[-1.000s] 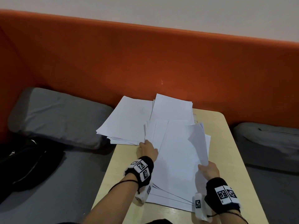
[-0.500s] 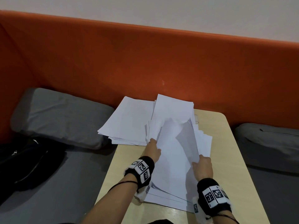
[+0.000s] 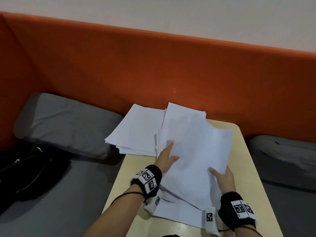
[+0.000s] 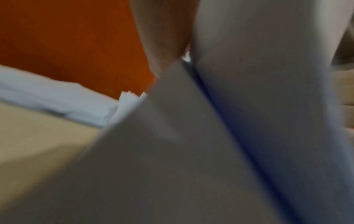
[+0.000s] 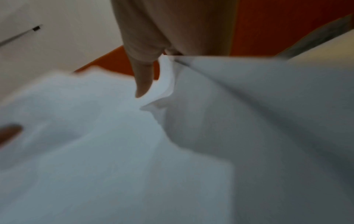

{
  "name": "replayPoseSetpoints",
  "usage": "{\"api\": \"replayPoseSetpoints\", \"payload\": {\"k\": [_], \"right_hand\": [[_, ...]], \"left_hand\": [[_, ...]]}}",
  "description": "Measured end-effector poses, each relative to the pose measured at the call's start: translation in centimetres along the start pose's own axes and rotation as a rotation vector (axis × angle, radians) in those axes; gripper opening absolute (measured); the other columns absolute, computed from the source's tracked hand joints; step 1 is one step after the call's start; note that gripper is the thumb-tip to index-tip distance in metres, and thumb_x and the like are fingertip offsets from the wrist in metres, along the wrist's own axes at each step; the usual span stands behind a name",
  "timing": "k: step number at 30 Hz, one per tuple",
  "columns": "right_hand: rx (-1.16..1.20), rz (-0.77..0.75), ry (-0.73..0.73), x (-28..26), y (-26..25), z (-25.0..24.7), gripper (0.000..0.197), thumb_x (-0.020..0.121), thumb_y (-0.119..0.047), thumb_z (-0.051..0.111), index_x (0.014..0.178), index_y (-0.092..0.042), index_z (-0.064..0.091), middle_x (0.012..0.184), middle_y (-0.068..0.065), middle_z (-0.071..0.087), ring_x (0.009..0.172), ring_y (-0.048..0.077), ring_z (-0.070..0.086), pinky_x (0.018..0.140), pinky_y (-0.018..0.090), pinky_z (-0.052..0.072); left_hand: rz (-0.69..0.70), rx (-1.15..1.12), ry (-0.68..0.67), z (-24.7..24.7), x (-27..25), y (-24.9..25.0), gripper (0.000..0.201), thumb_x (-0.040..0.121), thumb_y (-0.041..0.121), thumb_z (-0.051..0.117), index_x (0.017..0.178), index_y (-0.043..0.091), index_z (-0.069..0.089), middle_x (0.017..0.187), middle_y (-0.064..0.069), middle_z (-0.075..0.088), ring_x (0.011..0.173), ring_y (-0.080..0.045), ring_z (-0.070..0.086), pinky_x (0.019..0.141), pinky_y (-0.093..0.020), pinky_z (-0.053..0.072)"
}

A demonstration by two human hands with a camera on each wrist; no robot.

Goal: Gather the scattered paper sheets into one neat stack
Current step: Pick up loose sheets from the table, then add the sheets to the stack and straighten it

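Loose white paper sheets [image 3: 196, 151] cover the middle of the beige table [image 3: 244, 177]. My left hand [image 3: 171, 151] holds their left edge, thumb on top and a finger stretched along the edge. My right hand [image 3: 217, 171] pinches their lower right corner, thumb above and fingers beneath. More sheets [image 3: 179, 212] lie flat underneath near the front. A thicker stack [image 3: 136, 130] sits at the back left, overhanging the table edge. The left wrist view shows that stack [image 4: 57, 97] beyond the held sheets [image 4: 172, 151]. In the right wrist view my thumb [image 5: 142, 78] presses on the paper [image 5: 95, 136].
An orange padded backrest [image 3: 153, 69] runs behind the table. Grey cushions lie to the left [image 3: 65, 124] and to the right [image 3: 282, 154]. A black bag [image 3: 25, 171] rests on the seat at far left.
The sheets that curled upward between my hands have come down flatter and spread toward the right. My right hand has shifted right and my left hand's fingers have stretched out.
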State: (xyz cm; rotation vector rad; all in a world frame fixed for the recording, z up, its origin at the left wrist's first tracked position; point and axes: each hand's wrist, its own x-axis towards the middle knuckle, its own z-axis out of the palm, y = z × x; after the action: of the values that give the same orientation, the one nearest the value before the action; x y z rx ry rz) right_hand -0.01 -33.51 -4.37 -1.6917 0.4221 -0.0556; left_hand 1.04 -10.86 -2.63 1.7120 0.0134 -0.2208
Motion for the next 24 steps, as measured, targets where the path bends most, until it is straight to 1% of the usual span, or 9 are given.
{"api": "replayPoseSetpoints", "payload": {"k": [4, 6, 8, 10, 12, 14, 19, 22, 24], "right_hand": [[0.247, 0.041, -0.028, 0.5, -2.0, -0.5, 0.07, 0.083, -0.013, 0.068, 0.142, -0.014, 0.031, 0.146, 0.009, 0.039, 0.134, 0.03, 0.038, 0.109, 0.044, 0.035], [0.289, -0.008, -0.029, 0.6, -4.2, -0.8, 0.044, 0.085, -0.007, 0.063, 0.126, -0.003, 0.048, 0.124, 0.013, 0.059, 0.112, 0.029, 0.059, 0.087, 0.03, 0.051], [0.212, -0.171, -0.004, 0.1, -6.9, -0.8, 0.025, 0.083, -0.004, 0.064, 0.107, 0.001, 0.06, 0.084, -0.004, 0.074, 0.081, 0.019, 0.067, 0.065, 0.017, 0.054], [0.167, -0.287, 0.006, -0.4, -9.2, -0.6, 0.007, 0.085, -0.004, 0.064, 0.092, -0.005, 0.064, 0.068, -0.019, 0.071, 0.075, 0.01, 0.066, 0.064, 0.014, 0.052], [0.151, -0.385, -0.01, -1.0, -10.7, -0.2, 0.019, 0.087, -0.001, 0.059, 0.086, -0.02, 0.061, 0.071, -0.027, 0.069, 0.071, -0.008, 0.063, 0.065, 0.007, 0.049], [0.147, -0.437, -0.043, -1.7, -11.6, 0.3, 0.028, 0.086, 0.0, 0.059, 0.091, -0.028, 0.059, 0.079, -0.028, 0.069, 0.075, -0.012, 0.063, 0.068, 0.005, 0.049], [0.145, -0.404, -0.106, -2.8, -10.8, 0.8, 0.026, 0.083, -0.007, 0.064, 0.104, -0.021, 0.057, 0.096, -0.011, 0.063, 0.087, 0.003, 0.06, 0.07, 0.016, 0.05], [0.161, -0.313, -0.103, -3.1, -10.7, 0.9, 0.016, 0.08, -0.007, 0.067, 0.092, -0.016, 0.061, 0.089, -0.005, 0.064, 0.083, 0.01, 0.059, 0.067, 0.018, 0.049], [0.126, -0.261, -0.126, -2.7, -10.3, 0.9, 0.015, 0.079, -0.005, 0.068, 0.087, -0.017, 0.062, 0.088, -0.002, 0.064, 0.081, 0.011, 0.059, 0.07, 0.023, 0.048]], "left_hand": [[0.186, -0.039, 0.026, -1.0, -0.1, 4.6, 0.042, 0.093, 0.001, 0.05, 0.132, 0.013, 0.044, 0.13, 0.003, 0.051, 0.114, 0.001, 0.051, 0.098, -0.01, 0.038], [0.266, -0.079, 0.078, -1.8, -0.5, 6.7, 0.035, 0.093, -0.001, 0.049, 0.12, 0.02, 0.048, 0.119, 0.001, 0.056, 0.098, 0.008, 0.058, 0.09, -0.011, 0.045], [0.35, -0.046, 0.136, -2.3, -0.7, 8.2, 0.033, 0.095, 0.006, 0.049, 0.124, 0.02, 0.047, 0.117, 0.003, 0.055, 0.099, 0.001, 0.058, 0.091, -0.017, 0.044], [0.42, 0.017, 0.209, -2.5, -1.0, 9.3, 0.041, 0.096, 0.01, 0.048, 0.136, 0.011, 0.039, 0.118, 0.004, 0.051, 0.106, -0.009, 0.052, 0.093, -0.019, 0.041], [0.461, 0.001, 0.249, -2.6, -1.2, 10.1, 0.049, 0.095, 0.008, 0.049, 0.141, 0.006, 0.031, 0.121, 0.005, 0.049, 0.111, -0.012, 0.051, 0.098, -0.021, 0.041], [0.496, -0.001, 0.289, -2.6, -1.5, 10.3, 0.055, 0.094, 0.01, 0.052, 0.142, 0.006, 0.027, 0.126, 0.003, 0.047, 0.115, -0.013, 0.05, 0.103, -0.026, 0.04], [0.449, -0.003, 0.34, -2.6, -1.7, 9.4, 0.062, 0.088, 0.019, 0.062, 0.141, 0.017, 0.029, 0.134, 0.007, 0.042, 0.12, -0.01, 0.044, 0.104, -0.024, 0.039], [0.41, -0.072, 0.362, -2.4, -1.7, 9.0, 0.051, 0.09, 0.014, 0.059, 0.136, 0.012, 0.037, 0.121, 0.002, 0.052, 0.111, -0.017, 0.054, 0.098, -0.035, 0.048], [0.415, -0.102, 0.367, -2.3, -1.8, 9.0, 0.045, 0.091, 0.011, 0.057, 0.132, 0.012, 0.039, 0.116, 0.002, 0.054, 0.107, -0.015, 0.056, 0.093, -0.03, 0.05]]}}
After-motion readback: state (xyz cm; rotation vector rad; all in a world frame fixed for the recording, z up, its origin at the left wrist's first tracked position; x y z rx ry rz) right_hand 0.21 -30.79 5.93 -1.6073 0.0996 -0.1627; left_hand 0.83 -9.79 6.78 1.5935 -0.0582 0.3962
